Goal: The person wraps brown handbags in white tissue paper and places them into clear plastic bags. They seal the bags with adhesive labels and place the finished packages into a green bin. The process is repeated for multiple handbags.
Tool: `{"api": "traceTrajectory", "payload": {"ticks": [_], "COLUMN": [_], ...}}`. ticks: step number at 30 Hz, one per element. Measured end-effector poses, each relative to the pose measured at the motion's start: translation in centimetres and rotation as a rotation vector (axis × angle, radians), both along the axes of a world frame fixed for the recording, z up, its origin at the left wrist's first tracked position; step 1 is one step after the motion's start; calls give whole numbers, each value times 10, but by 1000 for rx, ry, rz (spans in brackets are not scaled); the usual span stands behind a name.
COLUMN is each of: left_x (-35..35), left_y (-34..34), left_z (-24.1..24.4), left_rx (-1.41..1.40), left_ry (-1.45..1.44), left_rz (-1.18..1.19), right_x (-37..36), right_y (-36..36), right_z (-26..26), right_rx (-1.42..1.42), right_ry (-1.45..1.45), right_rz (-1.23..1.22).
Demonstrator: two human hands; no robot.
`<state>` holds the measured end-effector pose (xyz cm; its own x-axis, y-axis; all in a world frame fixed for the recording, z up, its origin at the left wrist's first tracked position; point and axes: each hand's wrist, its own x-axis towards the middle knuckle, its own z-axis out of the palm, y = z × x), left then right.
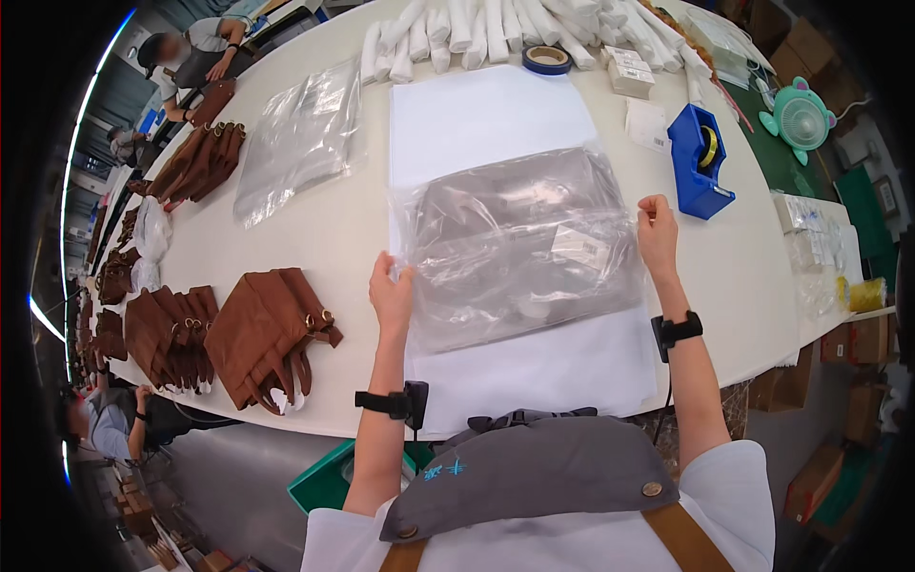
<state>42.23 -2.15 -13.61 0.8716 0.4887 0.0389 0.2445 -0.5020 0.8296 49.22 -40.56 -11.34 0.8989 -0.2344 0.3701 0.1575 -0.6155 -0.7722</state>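
Note:
A grey item in a clear plastic bag [500,250] lies before me on a stack of white paper sheets [493,114]. A white label with a barcode [580,247] shows on the bag. My left hand [392,289] pinches the bag's left edge between thumb and fingers. At the bag's right edge is my right hand [658,232], its fingers curled; whether they grip the film is hard to tell. Further left lie flat clear plastic bags [300,143]. A blue tape dispenser [697,164] with yellow tape stands right of my right hand.
Brown bags with handles [264,329] lie at the left, with more piles behind. White wrapped rolls [472,32], a roll of dark blue tape [547,60] and stacked labels [630,74] occupy the far side. A green fan [802,121] stands right. Co-workers sit at the left.

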Motion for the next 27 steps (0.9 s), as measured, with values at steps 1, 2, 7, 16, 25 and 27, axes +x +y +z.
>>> {"api": "traceTrajectory", "payload": {"ticks": [1, 2, 7, 16, 25, 27], "left_x": [4, 0, -9, -2, 108, 115], "left_y": [-7, -21, -103, -103, -216, -226], "left_z": [6, 22, 58, 52, 76, 76], "left_rx": [127, 255, 571, 527, 199, 150], "left_ry": [-124, -242, -144, -197, -99, 20], "left_rz": [-43, -83, -574, -673, -1167, -1225], "right_x": [-1, -8, -49, 4, 9, 10], "right_y": [11, 32, 116, -32, -30, -30], "right_z": [4, 17, 22, 15, 29, 35], "right_rx": [-274, -261, -498, 587, 1067, 1071], "right_ry": [-101, -155, -243, 642, 699, 680], "right_rz": [-116, -70, 506, 139, 407, 445]}}
